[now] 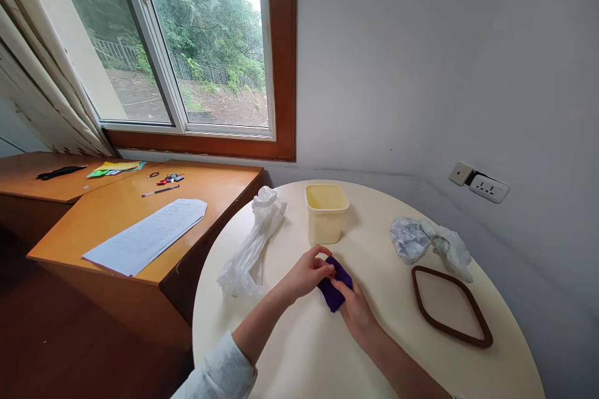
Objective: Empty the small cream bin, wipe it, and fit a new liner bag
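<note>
Purple cloth (330, 298) is resting in both hands, on the near side of the yellow plastic tub (324, 227); whether it is touching the worktop (290, 349), I cannot tell. The left hand (307, 272) is pinching its upper part, thumb and fingers almost closed together. The right hand (359, 313) is gripping its right side, the thumb pressing on top and the other fingers hiding behind. By its compact shape, the cloth seems to be already folded; it is not yet lying free, and if more folding is remaining is not clear. The brown frame (453, 328), the crumpled plastic bags (409, 241) and the white plastic bag (255, 249) are lying apart, untouched.
</note>
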`<state>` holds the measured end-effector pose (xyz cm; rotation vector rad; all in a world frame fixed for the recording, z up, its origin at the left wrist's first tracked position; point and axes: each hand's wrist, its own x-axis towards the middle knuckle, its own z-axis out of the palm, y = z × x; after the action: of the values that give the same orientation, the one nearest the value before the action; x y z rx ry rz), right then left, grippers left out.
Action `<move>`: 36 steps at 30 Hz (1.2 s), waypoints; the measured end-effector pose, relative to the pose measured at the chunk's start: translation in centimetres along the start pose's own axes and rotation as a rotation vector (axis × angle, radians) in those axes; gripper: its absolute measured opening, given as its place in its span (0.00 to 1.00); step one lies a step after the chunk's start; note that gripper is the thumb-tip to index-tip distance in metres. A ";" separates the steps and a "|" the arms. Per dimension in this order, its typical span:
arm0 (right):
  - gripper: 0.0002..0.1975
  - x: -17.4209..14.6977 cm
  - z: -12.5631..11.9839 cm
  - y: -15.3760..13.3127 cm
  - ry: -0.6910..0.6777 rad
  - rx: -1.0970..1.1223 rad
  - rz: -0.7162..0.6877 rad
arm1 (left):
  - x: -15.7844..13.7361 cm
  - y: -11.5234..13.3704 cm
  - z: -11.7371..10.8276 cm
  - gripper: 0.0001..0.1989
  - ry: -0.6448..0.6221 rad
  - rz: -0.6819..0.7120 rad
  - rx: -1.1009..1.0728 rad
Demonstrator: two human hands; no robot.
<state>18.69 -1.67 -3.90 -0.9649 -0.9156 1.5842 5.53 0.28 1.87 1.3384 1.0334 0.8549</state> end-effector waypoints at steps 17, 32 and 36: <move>0.08 11.5 -3.8 -4.6 0.327 0.382 -0.050 | 6.4 -1.5 -4.7 0.45 0.252 0.153 0.113; 0.17 0.9 -3.0 -5.1 0.029 0.221 0.046 | -2.2 -1.6 -0.7 0.49 0.365 0.028 0.093; 0.16 -1.8 -3.3 -5.8 -0.007 0.228 0.151 | -4.1 -2.3 -1.8 0.51 0.312 -0.048 0.067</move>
<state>24.18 -2.06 0.36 -0.8834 -0.6617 1.7776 2.24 -3.13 0.03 1.2546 1.3405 1.0219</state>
